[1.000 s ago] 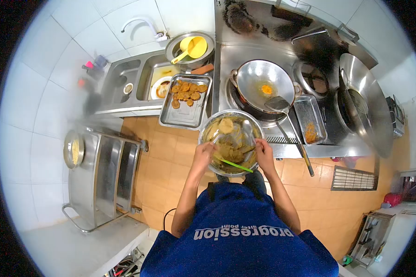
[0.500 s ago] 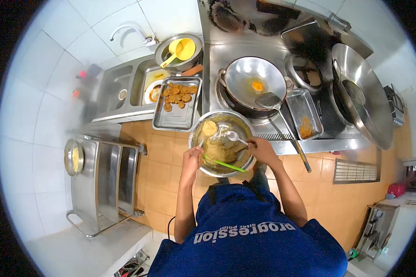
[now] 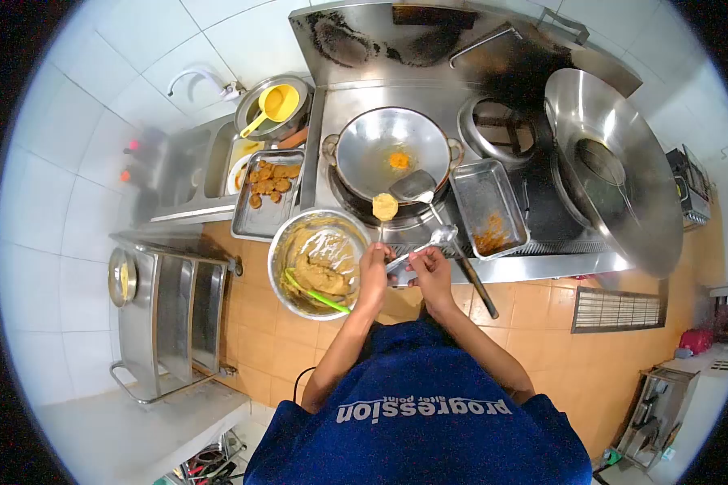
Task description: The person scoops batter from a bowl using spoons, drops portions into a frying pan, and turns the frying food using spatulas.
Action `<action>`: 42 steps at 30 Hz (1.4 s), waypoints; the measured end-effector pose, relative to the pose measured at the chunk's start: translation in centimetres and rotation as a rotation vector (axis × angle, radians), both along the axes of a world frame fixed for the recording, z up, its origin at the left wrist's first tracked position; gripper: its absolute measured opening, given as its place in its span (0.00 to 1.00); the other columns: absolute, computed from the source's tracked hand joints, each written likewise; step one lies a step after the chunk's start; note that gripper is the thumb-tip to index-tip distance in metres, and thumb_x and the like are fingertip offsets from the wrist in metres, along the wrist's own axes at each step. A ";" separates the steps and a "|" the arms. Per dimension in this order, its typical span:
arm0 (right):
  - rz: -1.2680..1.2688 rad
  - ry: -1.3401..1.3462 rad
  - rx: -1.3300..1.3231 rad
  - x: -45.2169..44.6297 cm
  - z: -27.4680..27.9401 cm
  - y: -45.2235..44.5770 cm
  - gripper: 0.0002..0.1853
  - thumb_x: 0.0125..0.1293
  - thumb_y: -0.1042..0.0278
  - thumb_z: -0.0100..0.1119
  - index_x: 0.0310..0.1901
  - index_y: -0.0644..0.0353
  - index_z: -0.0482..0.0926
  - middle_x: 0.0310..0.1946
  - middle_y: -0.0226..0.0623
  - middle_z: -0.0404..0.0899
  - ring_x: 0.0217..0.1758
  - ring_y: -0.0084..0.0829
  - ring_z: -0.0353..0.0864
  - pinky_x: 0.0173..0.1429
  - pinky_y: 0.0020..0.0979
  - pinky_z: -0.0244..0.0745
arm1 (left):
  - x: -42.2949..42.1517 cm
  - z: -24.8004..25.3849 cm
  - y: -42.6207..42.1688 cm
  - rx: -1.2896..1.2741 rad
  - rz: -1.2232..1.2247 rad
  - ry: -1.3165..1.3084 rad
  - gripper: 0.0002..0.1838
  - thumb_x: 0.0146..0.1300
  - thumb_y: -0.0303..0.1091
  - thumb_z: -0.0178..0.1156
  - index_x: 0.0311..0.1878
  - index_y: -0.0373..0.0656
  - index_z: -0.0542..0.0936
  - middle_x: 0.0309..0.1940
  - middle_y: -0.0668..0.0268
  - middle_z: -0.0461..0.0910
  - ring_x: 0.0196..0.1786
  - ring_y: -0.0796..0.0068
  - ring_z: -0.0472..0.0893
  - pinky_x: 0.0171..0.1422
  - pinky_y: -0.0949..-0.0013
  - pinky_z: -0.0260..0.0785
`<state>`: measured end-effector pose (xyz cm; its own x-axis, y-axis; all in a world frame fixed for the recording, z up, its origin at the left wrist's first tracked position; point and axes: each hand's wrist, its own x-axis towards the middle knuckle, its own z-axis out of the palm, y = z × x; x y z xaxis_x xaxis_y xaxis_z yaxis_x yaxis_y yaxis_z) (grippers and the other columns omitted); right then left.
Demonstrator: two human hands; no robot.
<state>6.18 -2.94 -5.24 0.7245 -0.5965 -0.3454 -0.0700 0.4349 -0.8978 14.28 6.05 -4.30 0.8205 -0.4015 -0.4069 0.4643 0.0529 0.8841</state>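
Observation:
My left hand (image 3: 374,271) is closed on the handle of a spoon (image 3: 385,208) heaped with a round portion of yellowish batter, raised at the near edge of the wok (image 3: 392,149). In my right hand (image 3: 430,275) is a second, metal spoon (image 3: 442,236), its bowl pointing to the right. Orange bits lie in the wok's middle, and a ladle-like spatula (image 3: 413,186) rests in it. Left of my hands is a steel bowl (image 3: 277,275) of batter holding a bright green utensil (image 3: 315,296).
Browned pieces lie on a metal tray (image 3: 251,220) at the left. A second tray (image 3: 479,194) with orange crumbs sits right of the wok. Farther right stands a large wok (image 3: 631,162). The spatula's handle (image 3: 479,288) sticks out over the counter's front edge. A trolley (image 3: 170,315) stands left.
Both hands have moved right, out of the bowl toward the wok, carrying the two spoons and the batter portion. The view has shifted, too.

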 end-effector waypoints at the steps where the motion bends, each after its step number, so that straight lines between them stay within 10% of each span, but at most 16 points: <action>1: 0.005 -0.003 -0.032 -0.3 -0.3 -0.9 0.08 0.65 0.66 0.60 0.36 0.55 0.71 0.31 0.28 0.78 0.35 0.20 0.79 0.26 0.22 0.72 | -0.6 -0.3 -1.0 0.044 -0.005 -0.034 0.15 0.73 0.43 0.41 0.34 0.45 0.71 0.26 0.72 0.68 0.24 0.82 0.66 0.21 0.77 0.59; 7: 0.030 0.024 0.007 -2.3 -0.1 -4.8 0.09 0.63 0.65 0.63 0.36 0.60 0.75 0.27 0.26 0.76 0.27 0.18 0.74 0.25 0.20 0.68 | -2.5 -4.8 -4.2 0.267 0.080 -0.182 0.16 0.72 0.38 0.42 0.31 0.40 0.71 0.23 0.68 0.69 0.25 0.78 0.66 0.29 0.70 0.61; 11: 0.241 0.019 -0.068 -3.6 -1.3 -7.1 0.10 0.62 0.63 0.64 0.38 0.60 0.76 0.28 0.31 0.77 0.30 0.22 0.75 0.27 0.25 0.71 | -3.3 -7.1 -4.6 0.251 0.173 -0.410 0.14 0.74 0.39 0.42 0.33 0.45 0.69 0.18 0.77 0.60 0.17 0.88 0.58 0.17 0.78 0.49; 15: 0.189 0.052 -0.659 -8.4 -5.7 -10.1 0.20 0.60 0.62 0.62 0.52 0.59 0.74 0.38 0.42 0.78 0.39 0.41 0.78 0.45 0.40 0.74 | -3.2 -6.2 -3.7 0.272 0.176 -0.358 0.13 0.74 0.41 0.43 0.34 0.46 0.69 0.18 0.78 0.60 0.17 0.88 0.57 0.18 0.80 0.49; 17: 0.339 0.469 -1.387 -11.4 -5.9 -11.4 0.28 0.58 0.65 0.62 0.61 0.58 0.66 0.46 0.44 0.73 0.48 0.45 0.74 0.49 0.42 0.72 | -3.2 -6.2 -2.8 0.309 0.181 -0.341 0.14 0.74 0.43 0.43 0.33 0.47 0.68 0.19 0.78 0.60 0.18 0.89 0.57 0.19 0.80 0.49; 23: 0.502 0.532 -1.291 -11.8 -9.9 -11.4 0.32 0.57 0.73 0.56 0.64 0.63 0.60 0.49 0.50 0.69 0.51 0.52 0.71 0.52 0.47 0.71 | -2.5 -1.4 -2.1 0.247 0.242 -0.247 0.14 0.73 0.38 0.43 0.32 0.43 0.71 0.16 0.76 0.60 0.16 0.87 0.57 0.18 0.76 0.50; 27: 0.313 0.373 -1.290 -11.4 -5.3 -12.9 0.36 0.56 0.76 0.52 0.68 0.64 0.54 0.50 0.56 0.71 0.50 0.58 0.73 0.51 0.53 0.72 | -0.9 0.0 -1.1 0.219 0.261 -0.227 0.14 0.73 0.39 0.43 0.32 0.43 0.71 0.17 0.77 0.60 0.16 0.87 0.57 0.17 0.77 0.49; 31: 0.605 0.563 -1.179 -8.3 4.1 -17.9 0.32 0.59 0.74 0.51 0.68 0.48 0.60 0.52 0.57 0.74 0.50 0.56 0.77 0.55 0.48 0.73 | 1.5 0.1 0.8 0.186 0.234 -0.284 0.14 0.74 0.39 0.43 0.32 0.44 0.70 0.17 0.76 0.60 0.16 0.87 0.57 0.16 0.77 0.49; 37: 1.060 0.568 -1.324 2.0 14.7 -26.3 0.25 0.64 0.67 0.50 0.64 0.50 0.65 0.46 0.50 0.78 0.43 0.44 0.82 0.49 0.43 0.78 | 5.4 -1.4 4.2 0.164 0.190 -0.277 0.13 0.74 0.40 0.43 0.34 0.46 0.71 0.21 0.75 0.61 0.19 0.86 0.59 0.19 0.77 0.49; 40: 1.188 1.117 -0.943 9.5 20.5 -23.8 0.21 0.66 0.64 0.46 0.62 0.48 0.65 0.22 0.32 0.70 0.18 0.24 0.70 0.18 0.31 0.71 | 6.5 -1.3 5.8 0.192 0.197 -0.380 0.15 0.73 0.37 0.43 0.32 0.41 0.71 0.20 0.73 0.63 0.22 0.84 0.61 0.25 0.74 0.53; 42: 1.301 1.177 -0.966 13.3 20.4 -24.9 0.21 0.66 0.66 0.45 0.61 0.48 0.66 0.19 0.31 0.68 0.17 0.24 0.68 0.17 0.31 0.69 | 7.3 -1.8 6.8 0.201 0.209 -0.396 0.16 0.73 0.36 0.43 0.30 0.37 0.72 0.19 0.69 0.66 0.24 0.81 0.63 0.29 0.71 0.57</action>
<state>19.49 -27.82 15.19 0.4969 -0.2450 -0.8325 -0.5052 -0.8617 -0.0479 21.62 12.89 -6.11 0.9825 -0.1576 -0.0996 0.0876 -0.0811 0.9928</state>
